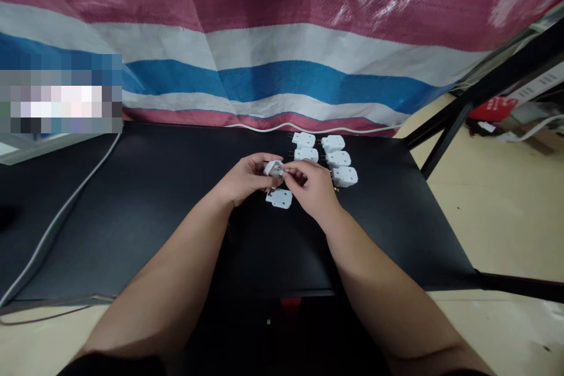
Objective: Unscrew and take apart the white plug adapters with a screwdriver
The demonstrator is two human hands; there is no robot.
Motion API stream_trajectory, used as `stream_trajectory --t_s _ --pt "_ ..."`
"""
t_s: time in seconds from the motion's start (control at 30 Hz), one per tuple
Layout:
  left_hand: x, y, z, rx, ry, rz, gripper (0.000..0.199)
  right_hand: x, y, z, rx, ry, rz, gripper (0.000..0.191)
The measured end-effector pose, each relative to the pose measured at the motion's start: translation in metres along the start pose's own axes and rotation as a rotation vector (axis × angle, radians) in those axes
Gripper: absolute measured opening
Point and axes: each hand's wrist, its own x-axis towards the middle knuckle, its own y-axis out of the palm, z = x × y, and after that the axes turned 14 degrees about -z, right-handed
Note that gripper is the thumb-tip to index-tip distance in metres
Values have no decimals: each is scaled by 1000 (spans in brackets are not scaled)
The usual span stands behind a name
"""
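Note:
My left hand (249,177) grips a white plug housing (274,168) between thumb and fingers, its open inside showing small metal parts. My right hand (311,185) has thumb and forefinger pinched at the housing's right side, on a small piece too tiny to name. Just below the hands, a white cover with dark holes (281,198) lies on the black table. Beyond and right of my right hand, several white plugs with thin metal pins (338,158) sit in two columns. A tiny brass-coloured bit (336,189) shows beside my right wrist.
The black table (132,205) ends at a striped sheet (273,79) behind. A grey cable (66,205) runs down the left side, near a pale box edge (39,150). A thin white cord (335,131) follows the back edge. Black metal frame bars (447,135) stand at the right.

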Motion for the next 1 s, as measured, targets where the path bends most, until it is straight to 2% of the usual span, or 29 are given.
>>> stream_trajectory --t_s 0.33,0.57,0.73,0.83,1.0 --pt "0 1 1 18 49 -1 58 -1 2 3 -12 21 12 9" --pt "0 3 1 51 63 27 59 -2 3 4 -21 169 38 5" --pt "-1 3 0 66 77 32 57 0 1 6 -33 144 60 7" --pt "-1 2 -1 83 73 -5 56 2 -3 7 -30 154 95 7" --pt "-1 1 -5 115 39 -134 51 8 -17 7 -62 248 171 7"
